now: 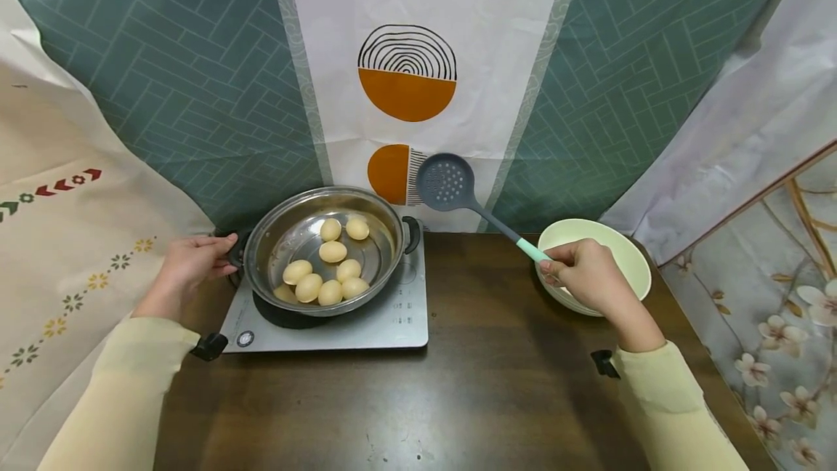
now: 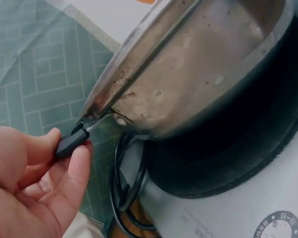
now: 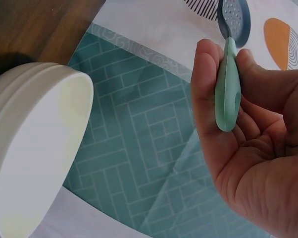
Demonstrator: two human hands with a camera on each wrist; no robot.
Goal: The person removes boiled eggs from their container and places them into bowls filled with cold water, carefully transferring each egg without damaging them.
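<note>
My left hand (image 1: 194, 262) pinches the black left handle (image 2: 72, 143) of a wide steel pot (image 1: 251, 260) between thumb and fingers. Several pale eggs (image 1: 333, 251) lie in the pot, most of them gathered towards its near side. The pot is over an induction cooker (image 1: 399, 325); I cannot tell whether its base sits flat. A grey skimmer (image 1: 446, 182) with a mint-green handle (image 3: 228, 94) is held up in my right hand (image 1: 584, 271), which grips the handle's end. Its perforated head points up and left, apart from the pot. Behind and below that hand is a pale bowl (image 1: 621, 253).
The brown wooden table (image 1: 484, 384) extends in front of the cooker and between it and the bowl. A patterned green and white cloth (image 1: 216, 78) hangs close behind. A black cord (image 2: 120, 178) lies coiled beside the cooker's left edge.
</note>
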